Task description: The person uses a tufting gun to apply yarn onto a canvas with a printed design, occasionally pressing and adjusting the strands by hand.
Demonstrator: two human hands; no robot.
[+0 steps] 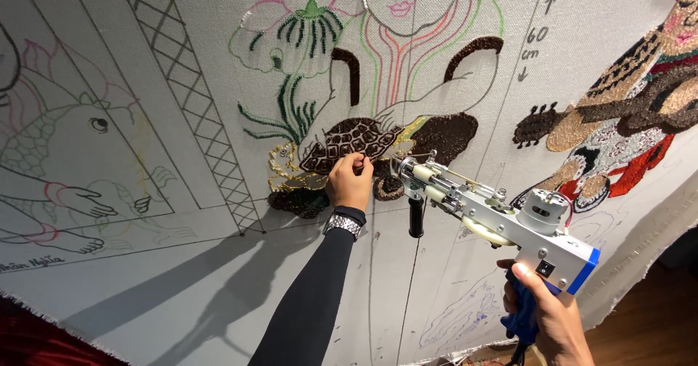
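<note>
Both of your hands are busy: your left hand [350,182] pinches yarn at the tufted turtle [350,138] on the stretched cloth [182,286], while your right hand [547,315] grips the tufting gun [494,217], whose long axis points up-left at that pinch.

Cloth [182,293] stretched upright, fills the view. Left hand [350,182] pressed on cloth near centre, fingertips [354,161] pinched at lower edge of tufted turtle [350,136]. Tufting gun [502,224] just right of that hand, tip [398,167] at the cloth beside the fingers, body angled down-right, side handle [416,217] hanging below the barrel. Right hand [545,311] at lower right, wrapped around gun's rear grip. Drawn flower [309,28] above-left of turtle. Lattice strip [196,104] further left, fish outline [65,144] at far left. Tufted figure [625,111] at right edge, well apart from gun.
</note>
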